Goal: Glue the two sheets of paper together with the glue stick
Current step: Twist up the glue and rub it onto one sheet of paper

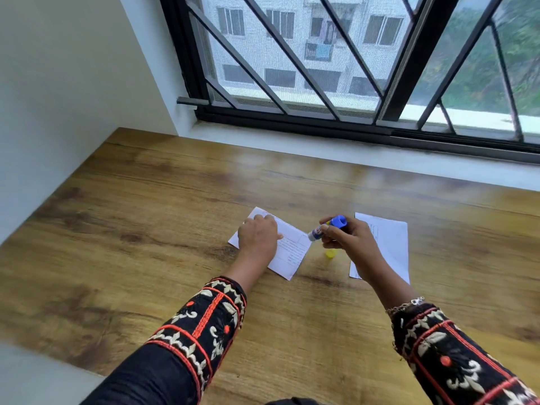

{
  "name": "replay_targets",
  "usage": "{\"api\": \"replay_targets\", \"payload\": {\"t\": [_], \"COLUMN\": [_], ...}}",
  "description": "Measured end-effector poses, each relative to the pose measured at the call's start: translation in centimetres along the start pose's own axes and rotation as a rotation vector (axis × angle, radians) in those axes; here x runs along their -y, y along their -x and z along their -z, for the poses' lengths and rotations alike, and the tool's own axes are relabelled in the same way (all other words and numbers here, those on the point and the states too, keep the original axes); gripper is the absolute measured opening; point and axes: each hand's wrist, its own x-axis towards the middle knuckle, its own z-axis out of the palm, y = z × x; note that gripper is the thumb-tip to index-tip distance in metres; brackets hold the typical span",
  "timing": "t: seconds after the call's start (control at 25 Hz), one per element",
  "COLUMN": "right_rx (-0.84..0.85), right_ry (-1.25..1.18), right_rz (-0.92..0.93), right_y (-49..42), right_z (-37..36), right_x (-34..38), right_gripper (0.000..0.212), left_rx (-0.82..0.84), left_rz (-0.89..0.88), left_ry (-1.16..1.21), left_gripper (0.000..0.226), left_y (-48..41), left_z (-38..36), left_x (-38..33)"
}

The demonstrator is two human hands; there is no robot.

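Two white sheets lie on the wooden table. The left sheet [292,247], printed with a table, lies under my left hand [257,238], which rests flat on it with fingers spread. The right sheet [391,244] lies partly behind my right hand [347,238]. That hand holds the glue stick [328,228], blue base up and uncapped white end pointing down-left, just above the left sheet's right edge. The yellow cap [330,253] lies on the table between the sheets.
The wooden table [175,214] runs back to a white window sill [321,147] under a barred window. A white wall [58,97] stands along the left side. Patterned black sleeves cover both forearms.
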Motion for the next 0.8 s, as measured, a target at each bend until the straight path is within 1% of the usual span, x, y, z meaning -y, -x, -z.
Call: {"api": "replay_targets", "payload": {"t": [0.08,0.16,0.24,0.32,0.4,0.56,0.68,0.8], "right_rx": [-0.008,-0.018,-0.025,-0.029,-0.033,-0.044,-0.060,-0.075], "right_ry": [-0.005,-0.022,-0.032,-0.033,-0.033,-0.001,0.094,0.226], "right_rz": [-0.001,-0.005,-0.007,-0.008,-0.010,-0.008,0.008,0.065], "right_y": [-0.1,-0.2,-0.3,-0.6,-0.9,-1.9,-3.2,-5.0], "right_z": [0.2,0.3,0.3,0.4,0.5,0.4,0.1,-0.2], "right_x": [-0.1,-0.1,-0.1,0.0,-0.1,-0.2,0.1,0.8], "right_gripper": [0.006,0.006,0.009,0.010,0.010,0.011,0.003,0.009], "left_rx": [0.010,0.123,0.226,0.234,0.195,0.133,0.137,0.147], "left_rz": [-0.169,-0.351,-0.417,-0.413,-0.384,-0.234,-0.146,-0.152], "left_ry": [0.018,0.007,0.029,0.078,0.072,0.016,-0.003,-0.001], "left_gripper": [0.032,0.040,0.047,0.049,0.047,0.045,0.047,0.049], "left_y": [-0.3,-0.4,-0.3,-0.2,0.0,0.3,0.3,0.0], "left_z": [0.5,0.7,0.4,0.0,-0.3,-0.4,-0.5,-0.4], "left_x": [1.2,2.3,2.8,3.2,3.3,1.5,-0.5,-0.8]}}
